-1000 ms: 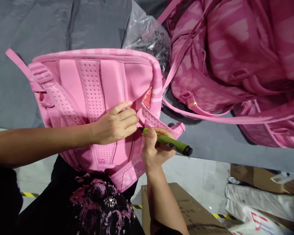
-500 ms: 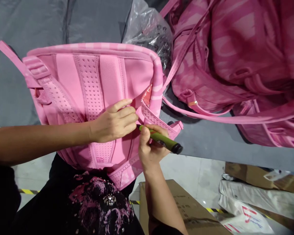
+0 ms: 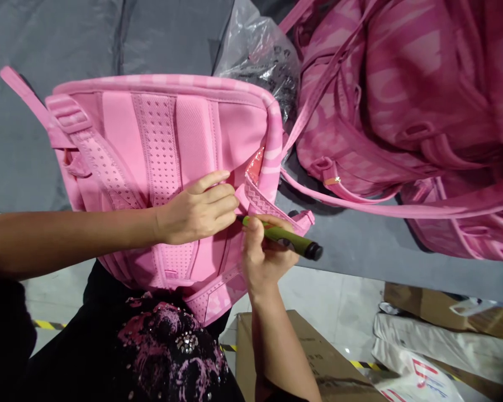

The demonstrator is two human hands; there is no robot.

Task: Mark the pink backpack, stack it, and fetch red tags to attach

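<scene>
A pink backpack lies with its padded, perforated back panel and shoulder straps facing up, its lower end against my lap. My left hand rests on the right part of that panel, fingers curled and closed on the fabric. What lies under the fingertips is hidden. My right hand grips a green marker with a black end. Its thin dark tip points left, beside my left fingertips, and the exact contact is hidden. A shoulder strap passes just above the marker, near a shiny red-orange patch.
More pink backpacks are piled on the grey-covered table to the right. Behind my backpack is a clear plastic bag with dark contents. Below the table edge are a cardboard box and white wrapped packages.
The whole view has shifted slightly, so the backpack appears a little further right. My right hand and the marker have moved slightly right; my left hand keeps its place on the backpack.
</scene>
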